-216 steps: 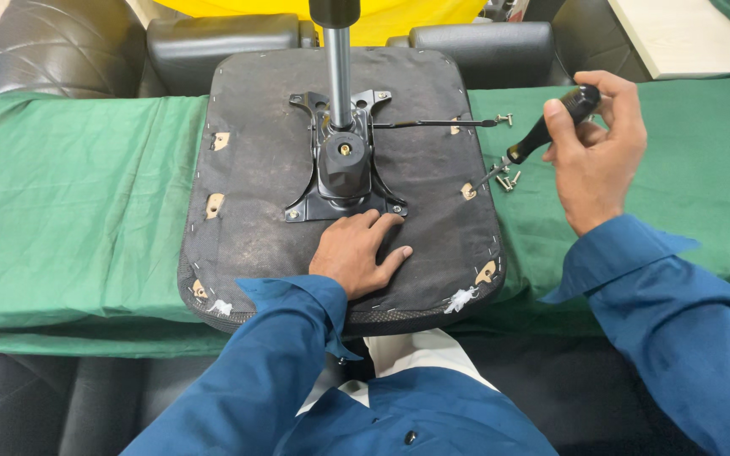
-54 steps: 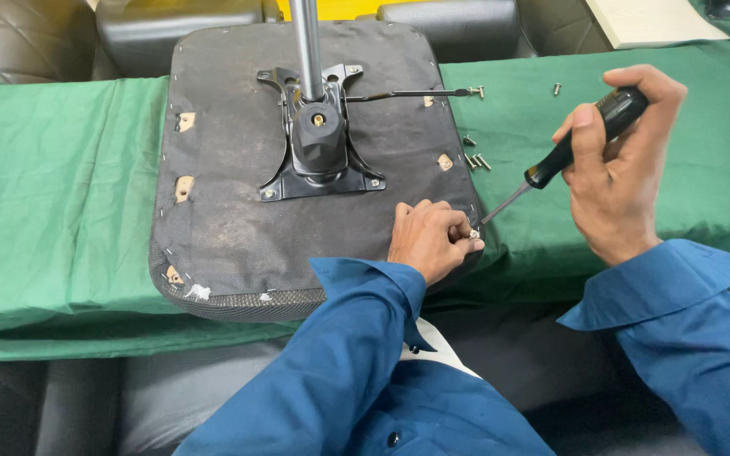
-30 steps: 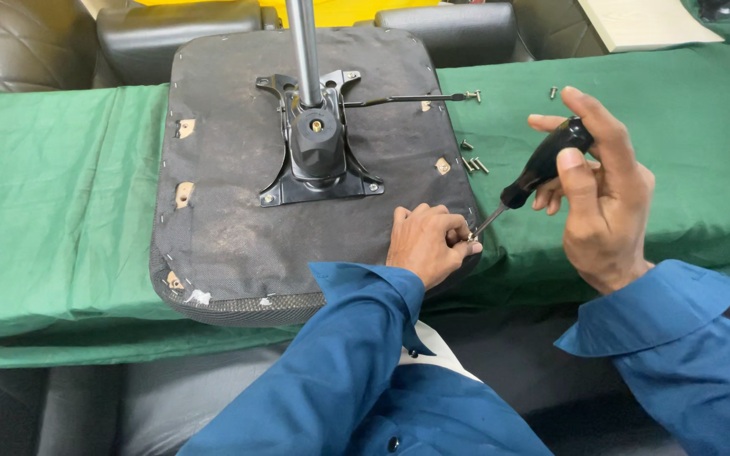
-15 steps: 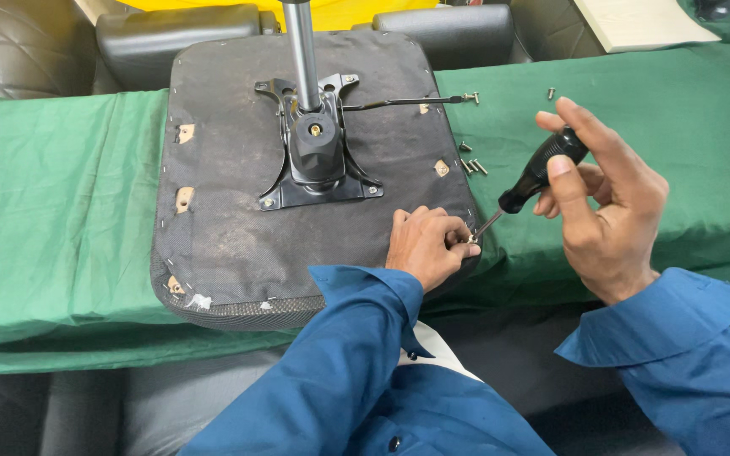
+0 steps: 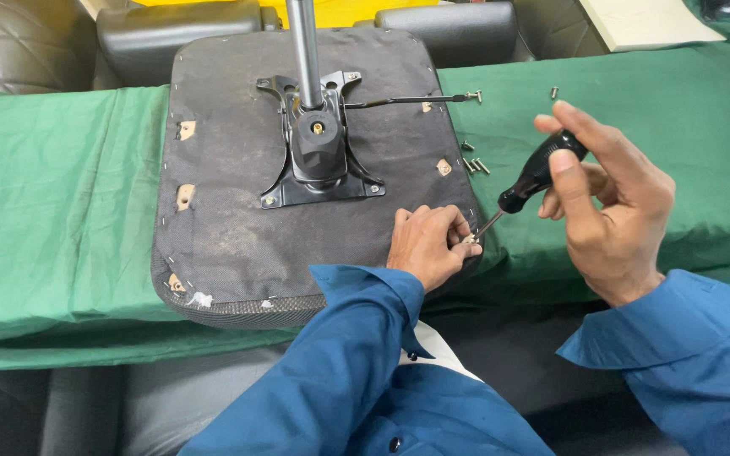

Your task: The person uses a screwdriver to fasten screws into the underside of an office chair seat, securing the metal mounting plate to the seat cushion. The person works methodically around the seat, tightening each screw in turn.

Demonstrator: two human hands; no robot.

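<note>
An upturned office-chair seat [image 5: 230, 194] with a dark fabric underside lies on a green cloth [image 5: 52, 194]. A black metal mounting plate [image 5: 318, 165] with a grey column [image 5: 304, 42] is fixed at its middle. My right hand [image 5: 614, 211] grips a black-handled screwdriver [image 5: 534, 177], its tip at the seat's front right corner. My left hand [image 5: 428, 245] rests on that corner, fingers pinched around a small screw [image 5: 471, 240] at the tip. Blue sleeves cover both arms.
Several loose screws [image 5: 475, 165] lie on the cloth right of the seat, one more screw [image 5: 553, 91] farther back. A thin lever rod [image 5: 407, 100] sticks out from the plate. Black leather cushions [image 5: 171, 34] and a pale board [image 5: 644, 21] lie behind.
My right hand has shifted its hold on the screwdriver handle, fingers spreading and closing, with the tip kept at the seat corner. My left hand has stayed pinched at the screw.
</note>
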